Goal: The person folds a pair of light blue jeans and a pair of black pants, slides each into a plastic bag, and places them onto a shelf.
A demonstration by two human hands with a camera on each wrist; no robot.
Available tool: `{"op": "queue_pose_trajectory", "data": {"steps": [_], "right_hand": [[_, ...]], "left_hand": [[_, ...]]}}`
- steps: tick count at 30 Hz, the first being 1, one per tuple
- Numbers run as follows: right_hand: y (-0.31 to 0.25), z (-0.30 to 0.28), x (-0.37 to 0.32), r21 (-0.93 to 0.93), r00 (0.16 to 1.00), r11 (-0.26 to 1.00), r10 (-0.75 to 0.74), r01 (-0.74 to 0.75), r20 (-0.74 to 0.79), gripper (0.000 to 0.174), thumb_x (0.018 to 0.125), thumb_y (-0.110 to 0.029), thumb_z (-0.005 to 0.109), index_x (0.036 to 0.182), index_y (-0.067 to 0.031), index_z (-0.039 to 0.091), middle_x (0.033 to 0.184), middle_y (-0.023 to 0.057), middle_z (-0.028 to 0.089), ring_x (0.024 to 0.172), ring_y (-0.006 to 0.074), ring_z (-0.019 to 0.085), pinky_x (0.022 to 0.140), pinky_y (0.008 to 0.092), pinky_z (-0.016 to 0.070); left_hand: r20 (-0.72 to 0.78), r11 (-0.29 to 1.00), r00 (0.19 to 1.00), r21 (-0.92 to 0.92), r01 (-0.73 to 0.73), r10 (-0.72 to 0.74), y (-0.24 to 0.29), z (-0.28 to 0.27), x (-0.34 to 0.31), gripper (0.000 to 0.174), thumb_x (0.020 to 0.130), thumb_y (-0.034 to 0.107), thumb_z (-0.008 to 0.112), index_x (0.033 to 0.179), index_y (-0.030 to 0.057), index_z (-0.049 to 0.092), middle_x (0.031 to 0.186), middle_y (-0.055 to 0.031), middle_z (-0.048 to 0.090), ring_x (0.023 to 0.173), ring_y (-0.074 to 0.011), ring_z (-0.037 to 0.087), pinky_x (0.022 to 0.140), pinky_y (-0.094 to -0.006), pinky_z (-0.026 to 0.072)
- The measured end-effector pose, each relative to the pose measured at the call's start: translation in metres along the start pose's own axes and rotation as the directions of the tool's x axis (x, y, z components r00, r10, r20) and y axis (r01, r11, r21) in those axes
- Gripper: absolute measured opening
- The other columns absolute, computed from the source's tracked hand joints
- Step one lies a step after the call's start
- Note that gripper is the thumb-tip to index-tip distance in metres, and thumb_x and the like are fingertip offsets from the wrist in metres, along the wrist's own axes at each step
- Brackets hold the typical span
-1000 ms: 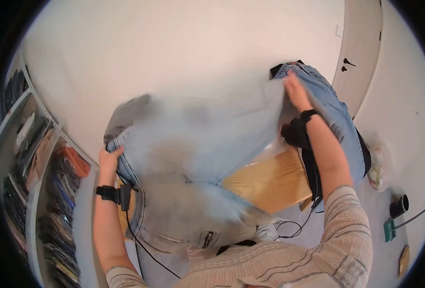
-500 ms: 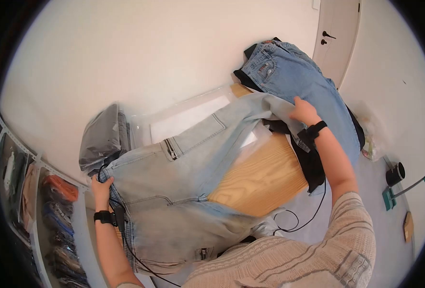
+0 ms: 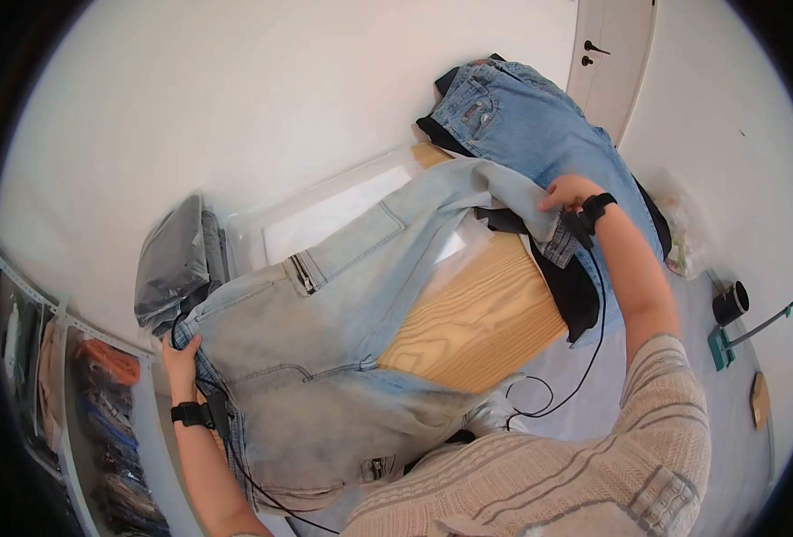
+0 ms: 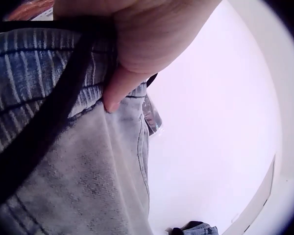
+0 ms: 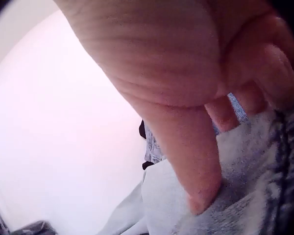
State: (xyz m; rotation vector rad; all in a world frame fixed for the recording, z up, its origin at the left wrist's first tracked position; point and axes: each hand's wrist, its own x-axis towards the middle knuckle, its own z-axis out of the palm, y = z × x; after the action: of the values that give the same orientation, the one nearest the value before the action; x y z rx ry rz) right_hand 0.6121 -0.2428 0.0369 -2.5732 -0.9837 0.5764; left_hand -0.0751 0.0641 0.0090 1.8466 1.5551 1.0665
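Faded light-blue jeans (image 3: 271, 358) with zipped pockets are spread over a wooden table (image 3: 468, 313). At their ribbed waistband (image 4: 34, 73), my left hand (image 3: 180, 362) grips the edge, thumb on top of the cloth in the left wrist view. My right hand (image 3: 575, 192) pinches one leg near its hem (image 3: 558, 243), with the thumb pressed on the denim in the right wrist view. The other leg runs toward my body, its end hidden by my top. Flat clear plastic bags (image 3: 325, 210) with white inside lie partly under the jeans.
Bagged dark clothing (image 3: 182, 255) is at the table's back left. Blue jeans (image 3: 531, 125) and black cloth (image 3: 567, 291) hang over the far right end. Shelves of bagged clothes (image 3: 110, 421) stand left. Wrist cables (image 3: 602, 295) trail down. A black bin (image 3: 731, 303) stands on the right floor.
The jeans, lifted and blurred a second ago, have come down flat over the table. My right hand has lowered with the leg; both hands keep their hold. The view has tilted.
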Motion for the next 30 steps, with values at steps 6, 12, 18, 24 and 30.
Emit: {"op": "queue_pose_trajectory", "data": {"steps": [6,12,18,24,30], "right_hand": [[-0.001,-0.051,0.017,-0.354,0.909,0.935,-0.179,0.038,-0.376,0.032,0.065,-0.02,0.069,0.095,-0.0098,0.067,0.092,0.0128,0.066,0.082,0.0318,0.063,0.068,0.0407,0.0503],[-0.076,-0.14,0.012,-0.343,0.435,0.939,-0.301,-0.018,-0.849,0.022,0.078,-0.012,0.047,0.087,-0.0045,0.066,0.088,0.0205,0.065,0.085,0.0381,0.062,0.076,0.0454,0.05],[-0.077,-0.115,0.102,-0.35,0.52,0.842,-0.532,0.412,-0.668,0.056,0.081,-0.007,0.05,0.135,-0.0045,0.035,0.134,0.022,0.041,0.118,0.0321,0.048,0.093,0.0402,0.0435],[-0.091,-0.014,-0.097,0.23,0.691,0.656,-0.71,0.719,-0.136,0.022,0.087,-0.002,0.052,0.107,-0.001,0.061,0.099,0.006,0.064,0.095,0.0143,0.059,0.085,0.0264,0.045],[-0.015,0.088,-0.212,0.536,0.703,0.643,-0.701,0.547,0.124,0.019,0.08,-0.004,0.062,0.099,0.0002,0.064,0.1,0.0099,0.065,0.096,0.0188,0.06,0.085,0.0293,0.0457]], "left_hand": [[-0.07,0.995,0.997,0.091,0.032,-0.026,0.002,0.0,-0.001,0.063,0.069,0.014,0.075,0.121,-0.0068,0.046,0.114,-0.017,0.056,0.103,-0.0246,0.053,0.09,-0.0321,0.0396],[-0.068,0.994,0.998,0.106,0.017,-0.01,0.022,-0.002,-0.01,0.057,0.068,0.014,0.075,0.114,-0.0061,0.048,0.105,-0.0164,0.059,0.095,-0.0238,0.055,0.085,-0.0316,0.0419],[-0.095,0.958,0.994,0.285,-0.026,0.055,0.009,0.002,0.002,0.058,0.068,0.017,0.076,0.113,-0.0057,0.047,0.105,-0.0202,0.058,0.096,-0.0292,0.056,0.086,-0.0344,0.0415],[0.004,0.929,1.0,0.37,-0.015,0.014,-0.001,-0.003,0.01,0.069,0.069,0.024,0.076,0.122,-0.007,0.043,0.12,-0.0241,0.052,0.111,-0.0318,0.049,0.094,-0.0364,0.0366],[0.09,0.927,0.996,0.374,-0.02,-0.015,-0.016,-0.01,0.024,0.081,0.075,0.029,0.074,0.132,-0.0099,0.031,0.133,-0.0247,0.04,0.122,-0.0313,0.04,0.102,-0.0351,0.0296]]}}
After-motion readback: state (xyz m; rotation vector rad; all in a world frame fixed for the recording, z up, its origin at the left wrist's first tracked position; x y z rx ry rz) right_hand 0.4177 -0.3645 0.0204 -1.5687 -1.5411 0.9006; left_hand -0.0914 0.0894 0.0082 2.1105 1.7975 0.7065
